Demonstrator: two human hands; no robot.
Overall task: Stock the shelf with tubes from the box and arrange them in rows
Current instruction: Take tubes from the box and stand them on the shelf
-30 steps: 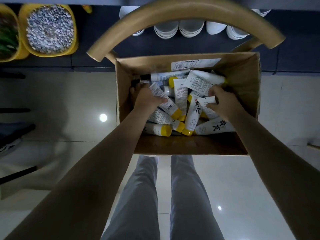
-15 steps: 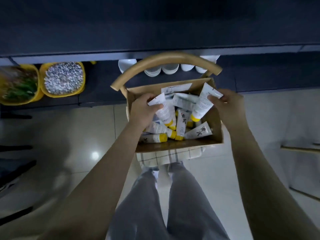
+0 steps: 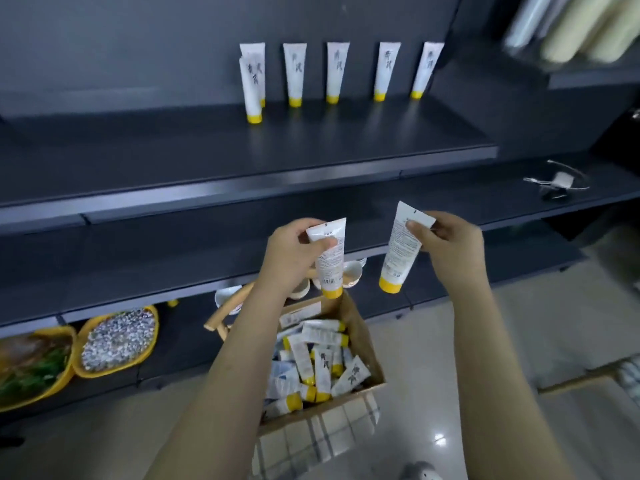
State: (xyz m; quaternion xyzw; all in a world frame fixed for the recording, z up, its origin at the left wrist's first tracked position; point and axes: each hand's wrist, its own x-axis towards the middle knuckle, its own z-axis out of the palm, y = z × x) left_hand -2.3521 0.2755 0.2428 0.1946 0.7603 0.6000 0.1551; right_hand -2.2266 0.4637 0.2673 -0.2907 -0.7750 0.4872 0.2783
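Both hands have come up out of the cardboard box (image 3: pixel 363 336) since a second ago, each bringing one tube, and the view has lifted from the box to the shelving.

Nearest, a checked cloth (image 3: pixel 332 434) hangs below the box over glossy pale floor tiles (image 3: pixel 467 358). The box is open-topped, brown and matte, and holds a loose heap of tubes (image 3: pixel 322 365) lying at all angles: flat white plastic with round yellow caps.

Above it, the left hand (image 3: pixel 289 254) grips a tube (image 3: pixel 330 261) near its flat crimped end, thumb across the printed back, cap hanging down. The right hand (image 3: pixel 450 244) pinches a second tube (image 3: pixel 398 251) at its crimped end, also cap down and slightly tilted. The hands are apart, and the two tubes do not touch.

Behind the left forearm show a curved wooden chair back (image 3: pixel 225 315) and white bowls (image 3: pixel 227 297) on a low shelf. To the left sit a yellow tray of grey pebbles (image 3: pixel 117 341) and another holding greenery (image 3: pixel 31 368).

Further back, a white charger with cable (image 3: pixel 561 180) lies on a dark ledge. On the smooth, dark, matte upper shelf (image 3: pixel 173 157), shelved tubes (image 3: pixel 334 72) stand cap-down: five spaced along the back wall, and a sixth just ahead of the leftmost.
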